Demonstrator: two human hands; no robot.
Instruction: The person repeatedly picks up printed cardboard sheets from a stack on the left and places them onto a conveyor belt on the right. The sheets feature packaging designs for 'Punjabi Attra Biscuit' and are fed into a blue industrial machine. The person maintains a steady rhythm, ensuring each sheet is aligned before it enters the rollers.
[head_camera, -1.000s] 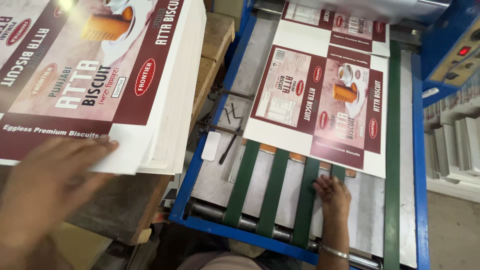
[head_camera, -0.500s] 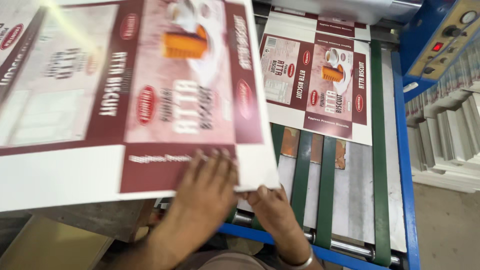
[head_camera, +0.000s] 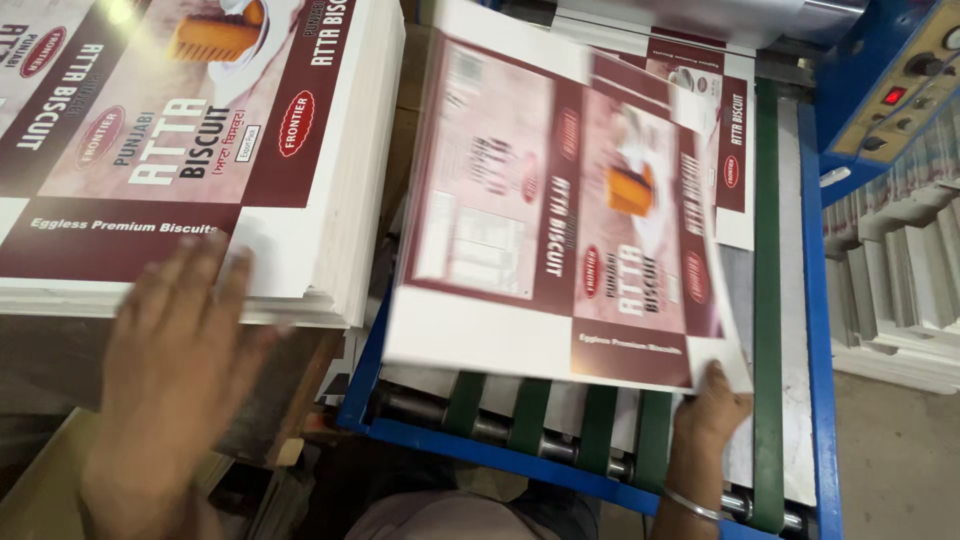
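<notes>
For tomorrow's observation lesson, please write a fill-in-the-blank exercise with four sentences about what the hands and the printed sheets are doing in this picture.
1. The right hand holds one printed sheet by its near ____ corner.
2. The left hand rests on the near edge of a ____ of printed sheets.
3. The belts under the sheet are ____ in colour.
4. The feeder's frame is painted ____.

Missing words: right; stack; green; blue

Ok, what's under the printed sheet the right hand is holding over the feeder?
Under the printed sheet held by the right hand: green belts and rollers at its near edge, another sheet beyond. The feeder bed directly beneath is covered.
</notes>
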